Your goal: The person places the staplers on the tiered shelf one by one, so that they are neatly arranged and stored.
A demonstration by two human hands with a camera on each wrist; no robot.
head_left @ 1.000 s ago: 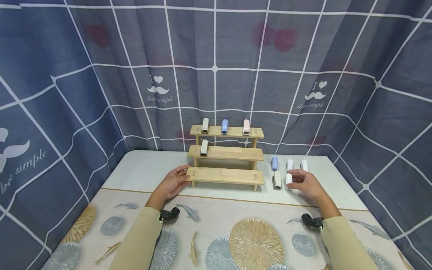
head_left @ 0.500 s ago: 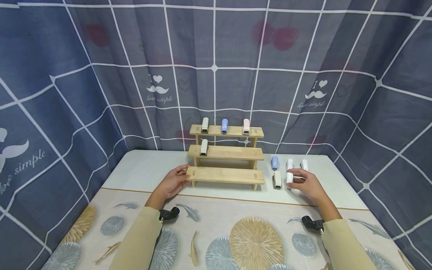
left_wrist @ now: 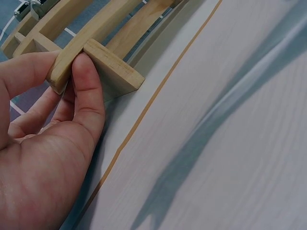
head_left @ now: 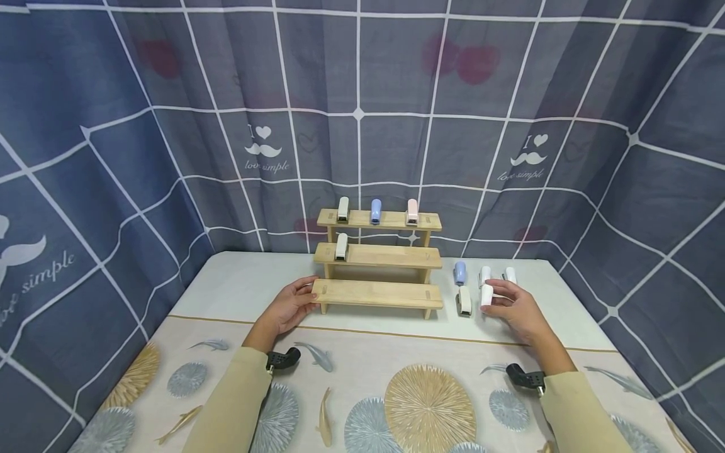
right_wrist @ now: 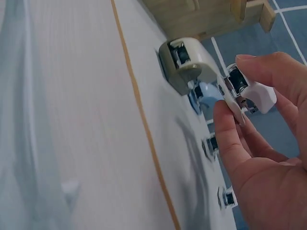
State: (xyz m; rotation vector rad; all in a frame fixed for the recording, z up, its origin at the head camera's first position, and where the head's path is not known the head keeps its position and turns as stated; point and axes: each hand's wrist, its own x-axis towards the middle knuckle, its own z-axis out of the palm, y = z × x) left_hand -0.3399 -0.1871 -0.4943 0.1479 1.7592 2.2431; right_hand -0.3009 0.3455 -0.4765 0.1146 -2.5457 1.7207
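Note:
My left hand (head_left: 291,308) pinches the left end of the lowest board of a three-tier wooden shelf (head_left: 376,294). In the left wrist view the thumb lies under that board, beside a shelf leg (left_wrist: 112,67). At the right, my right hand (head_left: 515,307) holds a small white stapler (head_left: 486,294) between thumb and fingers. The right wrist view shows this white stapler (right_wrist: 261,97) tilted and held off the table, its metal works exposed. Just left of it in the head view stands a cream stapler (head_left: 464,301).
A blue stapler (head_left: 460,273) and two white ones (head_left: 484,275) (head_left: 510,275) stand behind the right hand. On the top tier are cream (head_left: 343,209), blue (head_left: 376,211) and pink staplers (head_left: 412,212); the middle tier bears another cream one (head_left: 342,246). A checked curtain (head_left: 396,151) surrounds the table.
My right hand has raised the white stapler slightly from the table. The left hand has kept its grip on the shelf, which has not moved.

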